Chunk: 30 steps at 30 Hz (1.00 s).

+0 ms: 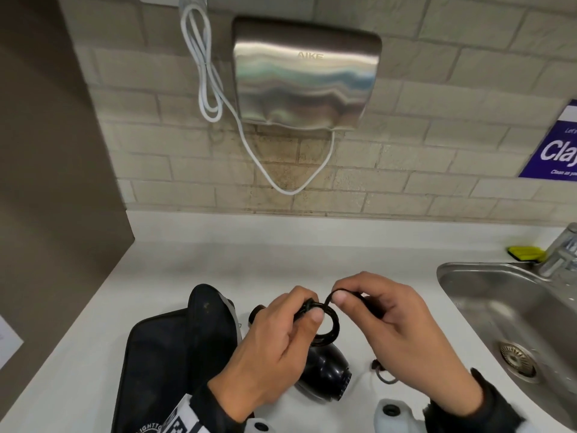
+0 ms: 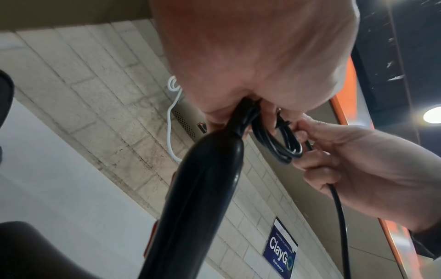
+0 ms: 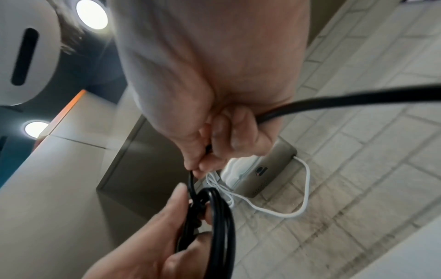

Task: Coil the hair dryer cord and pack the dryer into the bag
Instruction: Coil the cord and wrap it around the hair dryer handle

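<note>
Left hand (image 1: 274, 342) fingers curled, pinching the coil (image 1: 324, 323) of black cord between thumb and fingers; several loops gathered, seen edge-on from the left wrist (image 2: 279, 143) and the right wrist (image 3: 222, 232). Right hand (image 1: 402, 332) also curled, thumb and forefinger pinching a strand of the cord (image 1: 335, 295) just above the coil; the loose length passes through this hand and trails off behind it (image 3: 346, 102). Hands close together, nearly touching at the coil, held above the surface (image 1: 156, 270).

Dryer (image 1: 324, 370) black, below the hands, its body towards the surface; whether it rests there or hangs by the cord I cannot tell. Its handle runs up to the left hand's grip (image 2: 205, 181).

Bag (image 1: 175, 348) black, lying open on the surface just left of the dryer, flap raised.

Also on the surface: a small dark ring (image 1: 384, 375) right of the dryer. Sink (image 1: 487, 310) set in at right, tap (image 1: 562, 251) and yellow sponge (image 1: 524, 252) behind it. Wall: steel hand dryer (image 1: 306, 76) with white cable (image 1: 203, 64) hanging in loops; blue sign (image 1: 552, 145) at right.
</note>
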Tool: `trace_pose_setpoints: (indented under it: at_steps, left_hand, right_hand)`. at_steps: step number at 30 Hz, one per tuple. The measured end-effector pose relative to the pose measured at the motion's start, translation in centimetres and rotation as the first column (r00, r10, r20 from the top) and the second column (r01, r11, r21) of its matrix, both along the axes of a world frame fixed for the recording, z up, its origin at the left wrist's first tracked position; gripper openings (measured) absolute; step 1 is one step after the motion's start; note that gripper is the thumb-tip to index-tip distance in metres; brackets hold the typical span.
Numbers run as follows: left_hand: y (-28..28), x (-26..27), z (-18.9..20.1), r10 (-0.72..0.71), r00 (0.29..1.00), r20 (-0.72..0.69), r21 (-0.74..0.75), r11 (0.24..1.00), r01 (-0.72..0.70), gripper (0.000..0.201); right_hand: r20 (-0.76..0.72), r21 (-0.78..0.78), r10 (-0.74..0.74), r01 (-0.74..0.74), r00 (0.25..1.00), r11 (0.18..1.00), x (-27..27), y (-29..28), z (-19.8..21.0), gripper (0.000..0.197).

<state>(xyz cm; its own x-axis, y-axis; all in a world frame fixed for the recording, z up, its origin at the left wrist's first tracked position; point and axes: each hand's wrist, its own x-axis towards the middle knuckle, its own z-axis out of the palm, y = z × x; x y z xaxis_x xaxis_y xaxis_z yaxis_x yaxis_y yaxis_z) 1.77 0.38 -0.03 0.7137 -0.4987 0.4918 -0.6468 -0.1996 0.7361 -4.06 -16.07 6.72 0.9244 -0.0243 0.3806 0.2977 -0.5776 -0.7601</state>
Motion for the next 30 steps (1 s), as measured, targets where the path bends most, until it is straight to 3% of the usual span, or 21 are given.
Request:
trace_pose_setpoints:
  at_steps: [3,9,18,22,26,30]
  left_hand:
    - [0.0,0.1,-0.2,0.036,0.999,0.027,-0.014,0.999,-0.035,0.029]
    - [-0.2,0.1,-0.2,0.004,1.0,0.021,-0.043,0.999,-0.003,0.019]
    - [-0.3,-0.2,-0.3,-0.024,0.999,-0.025,-0.136,0.99,0.02,0.027]
    - [-0.3,-0.4,-0.4,-0.04,0.998,-0.056,-0.175,0.984,0.03,0.027]
    - [-0.6,-0.4,-0.4,-0.027,0.998,-0.063,-0.189,0.982,0.015,0.027]
    - [-0.6,-0.1,-0.8,0.017,0.997,-0.069,-0.176,0.984,-0.029,0.02]
  right_hand:
    - [-0.047,0.162,0.035,-0.027,0.998,0.986,0.4,0.4,-0.4,0.016]
    - [-0.132,0.356,0.045,0.005,0.99,0.935,1.2,0.9,-1.4,0.017]
    - [-0.18,0.624,0.049,0.075,0.982,0.777,1.5,1.4,-4.2,0.015]
    - [-0.101,0.65,0.019,0.052,0.995,0.759,0.9,1.7,-5.7,0.01]
    - [0.012,0.653,0.079,-0.068,0.997,0.754,0.3,2.0,-7.5,0.047]
    - [0.041,0.563,0.053,-0.067,0.998,0.824,0.4,1.8,-8.3,0.028]
